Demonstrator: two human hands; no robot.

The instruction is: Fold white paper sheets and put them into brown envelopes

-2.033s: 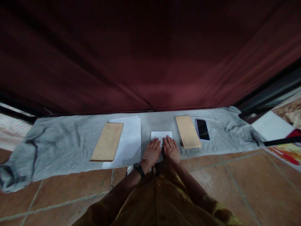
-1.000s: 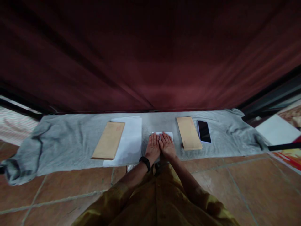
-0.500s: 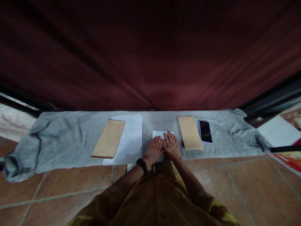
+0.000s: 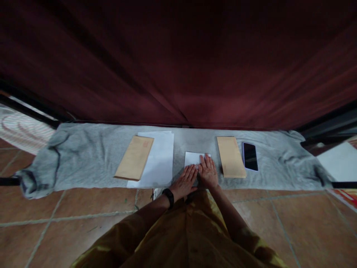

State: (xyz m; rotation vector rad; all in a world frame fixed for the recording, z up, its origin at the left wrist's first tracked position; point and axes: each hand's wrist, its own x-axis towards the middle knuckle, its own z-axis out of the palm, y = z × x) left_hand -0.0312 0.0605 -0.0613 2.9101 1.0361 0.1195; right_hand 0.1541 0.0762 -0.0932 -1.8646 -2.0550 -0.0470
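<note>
A small white sheet of paper (image 4: 191, 158), which looks folded, lies flat on the grey cloth in front of me. My left hand (image 4: 185, 182) rests on its near edge, palm down with the fingers stretched out. Beside it, my right hand (image 4: 208, 172) lies flat over the paper's right part, fingers extended and a little further forward. Both hands cover much of the sheet's near side. To the right is a brown envelope (image 4: 231, 157). On the left, a stack of brown envelopes (image 4: 135, 158) partly covers several larger white sheets (image 4: 161, 160).
The grey cloth (image 4: 86, 156) covers a narrow table. A phone (image 4: 250, 156) lies right of the right-hand envelope. A dark red curtain (image 4: 178, 74) hangs behind the far edge. Tiled floor (image 4: 92, 208) shows in front, and a white panel (image 4: 340, 162) stands at far right.
My left hand has drawn back toward me on the paper, baring more of its left part. My right hand stays on the right side. The whole view has shifted and tilted slightly.
</note>
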